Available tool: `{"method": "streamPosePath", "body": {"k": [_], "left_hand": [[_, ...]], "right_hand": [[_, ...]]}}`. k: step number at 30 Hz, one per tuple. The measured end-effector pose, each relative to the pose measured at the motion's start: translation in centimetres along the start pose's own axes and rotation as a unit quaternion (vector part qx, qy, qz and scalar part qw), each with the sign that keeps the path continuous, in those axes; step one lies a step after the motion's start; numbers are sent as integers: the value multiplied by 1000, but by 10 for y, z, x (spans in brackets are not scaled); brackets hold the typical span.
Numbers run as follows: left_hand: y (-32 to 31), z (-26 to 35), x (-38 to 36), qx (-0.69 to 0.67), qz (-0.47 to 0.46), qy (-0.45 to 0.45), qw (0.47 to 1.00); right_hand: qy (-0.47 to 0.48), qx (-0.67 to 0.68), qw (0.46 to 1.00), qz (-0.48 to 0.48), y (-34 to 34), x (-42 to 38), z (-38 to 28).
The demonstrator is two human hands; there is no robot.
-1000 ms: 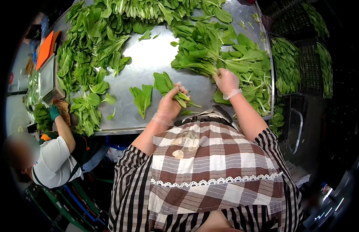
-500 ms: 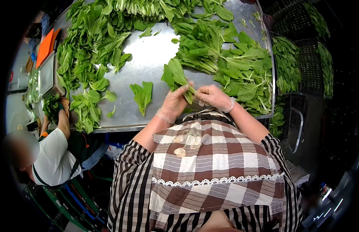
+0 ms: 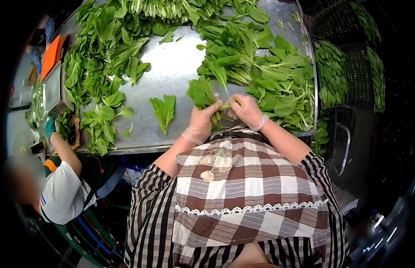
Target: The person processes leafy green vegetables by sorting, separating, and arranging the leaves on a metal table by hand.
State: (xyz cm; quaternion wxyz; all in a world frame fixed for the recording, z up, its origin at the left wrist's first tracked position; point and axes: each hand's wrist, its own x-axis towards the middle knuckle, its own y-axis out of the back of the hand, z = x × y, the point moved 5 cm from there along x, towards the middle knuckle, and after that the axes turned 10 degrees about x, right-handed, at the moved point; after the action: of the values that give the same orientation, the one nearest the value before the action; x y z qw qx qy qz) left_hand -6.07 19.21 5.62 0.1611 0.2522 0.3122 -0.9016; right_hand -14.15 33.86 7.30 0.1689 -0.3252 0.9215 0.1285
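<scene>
My left hand (image 3: 202, 121), in a clear glove, is closed around a small head of leafy greens (image 3: 200, 92), its leaves facing away from me and its stalks toward my right hand. My right hand (image 3: 246, 110), also gloved, is closed close beside those stalks. Its fingertips pinch a single leaf stalk (image 3: 225, 87) whose green blade stands up and away, apart from the head. Just beyond my hands lies a pile of greens (image 3: 230, 51). A loose small plant (image 3: 163, 114) rests on the metal table (image 3: 140, 105), left of my left hand.
More greens (image 3: 100, 49) cover the table's left and far sides. A scale (image 3: 53, 89) and an orange board (image 3: 50, 56) stand at the left edge. A co-worker (image 3: 64, 187) in a green glove sits at left. Crates of greens (image 3: 335, 73) stand at right.
A single leaf now stands apart from the head, its stalk in my right hand. My left hand has tilted the head. The co-worker has shifted, with a green-gloved hand now beside the scale.
</scene>
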Motion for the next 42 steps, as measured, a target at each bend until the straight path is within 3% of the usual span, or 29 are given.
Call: {"method": "streamPosePath", "body": {"k": [3, 6, 7, 10, 13, 16, 19, 21, 23, 25, 29, 32, 36, 37, 40, 42], "left_hand": [[-1, 0, -5, 23, 18, -18, 999], [8, 7, -5, 17, 17, -34, 999], [13, 8, -4, 5, 19, -44, 999], [16, 9, 0, -41, 28, -50, 998], [15, -1, 8, -82, 2, -21, 996], [12, -5, 10, -117, -33, 19, 992], [20, -10, 12, -148, -35, 28, 988], [27, -11, 12, -158, -45, 23, 986], [31, -16, 13, -178, -41, 26, 983], [28, -17, 13, -191, -42, 32, 980], [18, -14, 6, -191, -58, 52, 978], [1, 0, -2, -145, -78, 44, 985], [5, -6, 1, -49, -78, -6, 996], [11, -11, 4, -61, -71, 7, 996], [31, -15, 25, -105, -27, 64, 992], [34, -11, 25, -131, -17, 63, 989]], "right_hand": [[86, -294, 950, 54, 6, 4, 2], [25, -469, 869, -154, 15, 2, 4], [13, -437, 887, -149, 20, 2, -7], [36, -390, 917, 79, 51, 22, -21], [62, -461, 871, 159, 62, 39, -25], [103, -470, 861, 164, 64, 48, -14], [93, -399, 899, 151, 68, 45, -10], [52, -225, 968, 96, 68, 38, -7], [0, -44, 998, 36, 61, 26, -6], [-58, 140, 988, -27, 45, 13, -10], [-115, 196, 968, -102, 19, -1, -11], [-84, 143, 973, -160, 1, -3, -9], [78, -178, 970, -148, -11, -2, -25], [53, -189, 971, -132, -7, 1, -27], [67, -296, 944, 128, 32, 42, -15], [95, -379, 909, 145, 41, 55, -5]]}}
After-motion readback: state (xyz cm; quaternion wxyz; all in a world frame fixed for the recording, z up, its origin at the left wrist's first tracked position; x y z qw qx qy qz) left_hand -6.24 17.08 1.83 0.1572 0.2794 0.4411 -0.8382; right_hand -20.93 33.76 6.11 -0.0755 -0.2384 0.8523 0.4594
